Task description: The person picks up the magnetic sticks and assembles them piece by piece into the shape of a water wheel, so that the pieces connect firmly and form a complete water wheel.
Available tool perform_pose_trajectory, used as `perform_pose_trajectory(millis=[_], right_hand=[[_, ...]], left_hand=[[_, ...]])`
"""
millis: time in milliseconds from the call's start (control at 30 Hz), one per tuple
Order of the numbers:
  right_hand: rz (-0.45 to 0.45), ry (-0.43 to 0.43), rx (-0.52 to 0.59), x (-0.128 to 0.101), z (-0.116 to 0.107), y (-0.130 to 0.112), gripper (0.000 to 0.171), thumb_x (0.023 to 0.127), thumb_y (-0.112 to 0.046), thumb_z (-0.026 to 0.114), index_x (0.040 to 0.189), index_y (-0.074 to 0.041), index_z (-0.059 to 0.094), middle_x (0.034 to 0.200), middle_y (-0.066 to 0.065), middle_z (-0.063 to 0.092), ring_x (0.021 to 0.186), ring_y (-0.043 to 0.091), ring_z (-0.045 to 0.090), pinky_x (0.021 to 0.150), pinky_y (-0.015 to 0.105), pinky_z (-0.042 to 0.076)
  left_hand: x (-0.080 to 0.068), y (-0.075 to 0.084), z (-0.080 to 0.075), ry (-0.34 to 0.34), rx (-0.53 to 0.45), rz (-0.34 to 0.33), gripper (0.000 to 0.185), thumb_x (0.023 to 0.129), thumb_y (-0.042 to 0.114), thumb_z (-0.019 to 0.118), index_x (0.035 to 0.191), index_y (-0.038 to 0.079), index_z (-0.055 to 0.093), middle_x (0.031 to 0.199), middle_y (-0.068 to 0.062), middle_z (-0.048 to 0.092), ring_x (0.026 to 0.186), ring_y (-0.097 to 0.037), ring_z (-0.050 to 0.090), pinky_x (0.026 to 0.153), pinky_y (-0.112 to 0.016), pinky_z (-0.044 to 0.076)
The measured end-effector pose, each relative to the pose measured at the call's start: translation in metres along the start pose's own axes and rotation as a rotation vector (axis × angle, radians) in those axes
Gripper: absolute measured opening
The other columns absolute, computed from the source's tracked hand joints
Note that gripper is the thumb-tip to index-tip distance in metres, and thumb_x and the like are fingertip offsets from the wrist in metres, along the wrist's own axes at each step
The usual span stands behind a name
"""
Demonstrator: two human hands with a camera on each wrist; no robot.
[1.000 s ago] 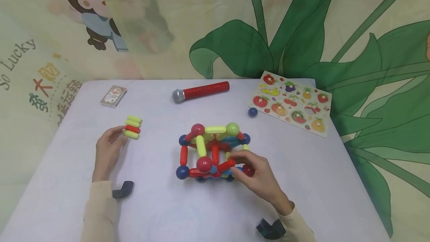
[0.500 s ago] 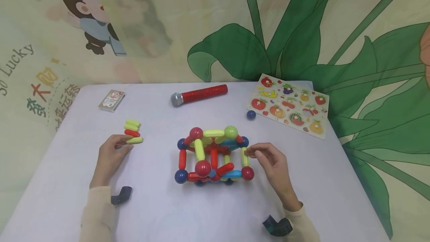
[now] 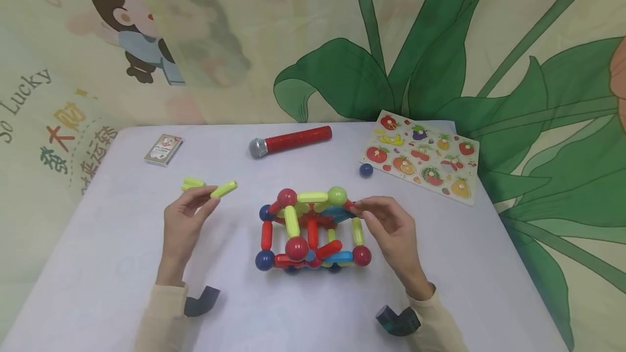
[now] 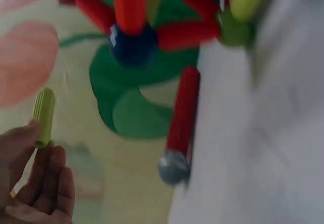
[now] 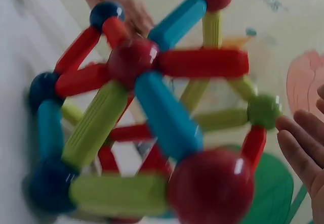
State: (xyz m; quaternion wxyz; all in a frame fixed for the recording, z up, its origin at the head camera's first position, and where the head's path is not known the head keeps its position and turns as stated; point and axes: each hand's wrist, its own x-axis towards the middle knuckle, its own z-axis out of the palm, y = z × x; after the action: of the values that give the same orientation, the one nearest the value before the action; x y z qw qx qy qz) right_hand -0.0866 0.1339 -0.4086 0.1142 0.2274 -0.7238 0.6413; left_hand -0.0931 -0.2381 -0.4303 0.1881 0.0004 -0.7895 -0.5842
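A ball-and-rod structure of red, blue and yellow-green pieces stands mid-table and fills the right wrist view. My left hand is raised to its left and pinches a yellow-green rod between thumb and fingers. One more yellow-green rod lies on the table behind that hand. My right hand reaches the structure's upper right corner with loosely bent fingers. They sit beside a red rod and hold nothing that I can see.
On the white table, a red toy microphone lies at the back, with a card box at back left. At back right are a fruit puzzle board and a loose blue ball.
My left hand has lifted a yellow-green rod from the small pile and moved right toward the structure. My right hand rose from the lower right corner to the upper right corner.
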Motion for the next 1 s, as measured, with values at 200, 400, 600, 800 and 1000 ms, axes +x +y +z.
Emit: perform_pose_trajectory(millis=[200,400,600,800,1000], right_hand=[[-0.097,-0.071,0.052,0.019,0.024,-0.022,0.036,0.088,0.009,0.059,0.123,0.005,0.052,0.119,0.017,0.061,0.103,0.023,0.066,0.089,0.03,0.053],[-0.086,-0.126,0.072,0.024,0.044,-0.03,0.037,0.089,0.004,0.062,0.125,0.004,0.051,0.119,0.019,0.061,0.105,0.023,0.066,0.089,0.036,0.053],[-0.117,-0.075,0.08,0.023,0.048,-0.032,0.03,0.09,0.006,0.059,0.119,0.007,0.053,0.115,0.021,0.061,0.111,0.021,0.063,0.093,0.037,0.051],[-0.04,-0.027,0.116,0.019,0.032,-0.026,0.036,0.09,0.006,0.057,0.125,0.008,0.046,0.11,0.015,0.062,0.102,0.017,0.065,0.089,0.031,0.053],[0.162,0.006,0.168,0.012,0.012,-0.012,0.051,0.092,0.006,0.055,0.138,0.0,0.033,0.093,0.003,0.063,0.078,0.012,0.066,0.075,0.023,0.056]], left_hand=[[-0.011,0.064,0.055,-0.143,-0.177,0.211,0.03,0.082,-0.01,0.068,0.112,-0.003,0.066,0.105,-0.001,0.066,0.098,-0.016,0.06,0.093,-0.021,0.048],[-0.02,0.087,0.087,-0.26,-0.172,0.316,0.029,0.081,-0.006,0.072,0.108,0.004,0.068,0.102,-0.004,0.067,0.095,-0.015,0.061,0.085,-0.031,0.053],[-0.024,0.092,0.098,-0.286,-0.096,0.402,0.034,0.075,-0.003,0.078,0.106,0.008,0.07,0.101,-0.003,0.068,0.093,-0.014,0.059,0.067,-0.025,0.054],[-0.017,0.08,0.077,-0.199,0.041,0.421,0.03,0.079,-0.003,0.075,0.107,0.006,0.069,0.103,-0.005,0.068,0.1,-0.013,0.06,0.085,-0.02,0.05],[-0.004,0.035,0.03,0.068,0.176,0.249,0.019,0.086,-0.004,0.066,0.105,0.0,0.068,0.1,-0.012,0.068,0.096,0.002,0.056,0.091,-0.015,0.04]])
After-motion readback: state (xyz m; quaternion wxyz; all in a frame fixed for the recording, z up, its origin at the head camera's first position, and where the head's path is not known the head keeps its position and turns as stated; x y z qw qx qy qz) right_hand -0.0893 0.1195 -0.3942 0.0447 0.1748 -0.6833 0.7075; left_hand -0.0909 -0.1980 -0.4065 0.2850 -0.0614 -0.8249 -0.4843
